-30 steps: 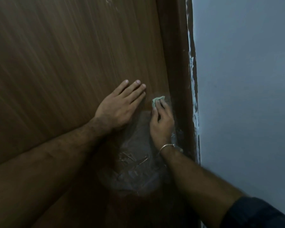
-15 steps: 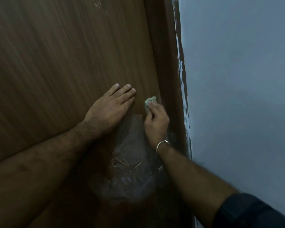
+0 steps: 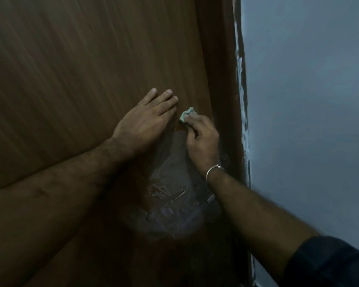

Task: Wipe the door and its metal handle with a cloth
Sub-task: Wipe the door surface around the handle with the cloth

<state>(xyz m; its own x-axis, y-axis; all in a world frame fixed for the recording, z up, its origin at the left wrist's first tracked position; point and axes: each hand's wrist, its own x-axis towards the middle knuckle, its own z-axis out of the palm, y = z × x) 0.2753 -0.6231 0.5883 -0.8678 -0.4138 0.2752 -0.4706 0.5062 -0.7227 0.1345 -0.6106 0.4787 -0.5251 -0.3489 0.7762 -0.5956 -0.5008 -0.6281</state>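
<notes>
The brown wooden door (image 3: 81, 65) fills the left and middle of the head view. My left hand (image 3: 145, 123) lies flat on it, fingers together and stretched out, holding nothing. Just to its right my right hand (image 3: 201, 139) is shut on a small light green cloth (image 3: 186, 114), pressing it against the door near the right edge. Only a corner of the cloth shows past my fingertips. The metal handle is not clearly visible; below my right wrist a small bit of metal (image 3: 210, 197) shows.
A clear plastic bag (image 3: 170, 206) with several small thin pieces inside hangs against the door under my hands. The dark door frame (image 3: 222, 79) runs down the right of the door. Beyond it is a grey-blue wall (image 3: 309, 100).
My right hand has curled tighter around the cloth and shifted it slightly left toward my left hand's fingertips. My left hand stays flat on the door. The view has shifted a little.
</notes>
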